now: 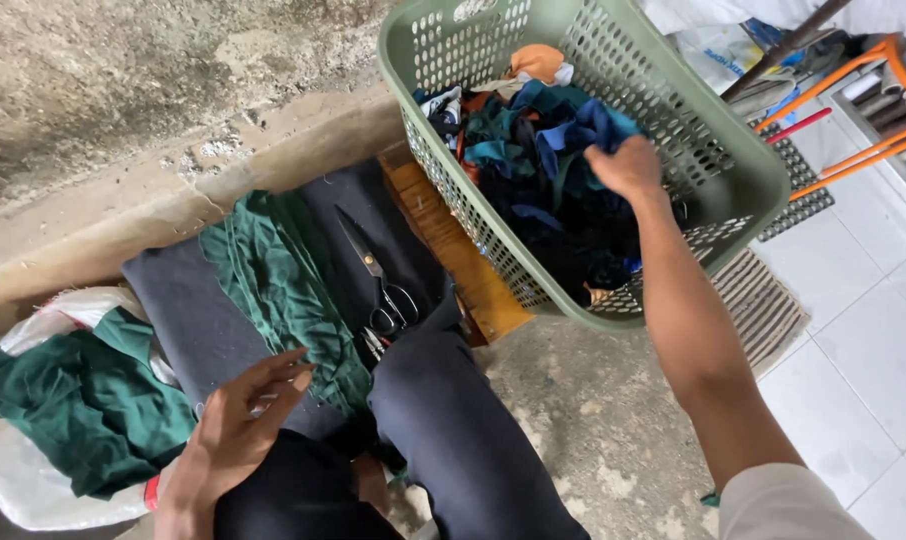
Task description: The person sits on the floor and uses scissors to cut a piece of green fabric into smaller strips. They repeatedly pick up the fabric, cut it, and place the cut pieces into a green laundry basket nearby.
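The right hand [628, 165] reaches into a green basket [743, 170] and its fingers are closed on a blue scrap [583, 130] at the top of the pile of cloth scraps [533, 190] that fills it. The basket is tilted, one edge resting on a wooden board [463, 260] and the other out over the floor. Just left of the basket, a dark cloth [188, 310] is spread on the ground, with a green cloth [283, 280] draped across it and scissors [383, 285] lying shut beside the green. The left hand [233, 435] rests near the person's knee, fingers loose and apart, holding nothing, its tips touching the dark cloth. Farther left of the basket, a white sack [23, 470] holds more green fabric [78, 400]. The ground under the basket is rough, stained concrete [583, 420]; behind it a low concrete ledge [173, 190] meets a weathered wall. Right of the basket lie white floor tiles [863, 340], a ribbed mat [763, 305] and orange metal tubing [863, 150].
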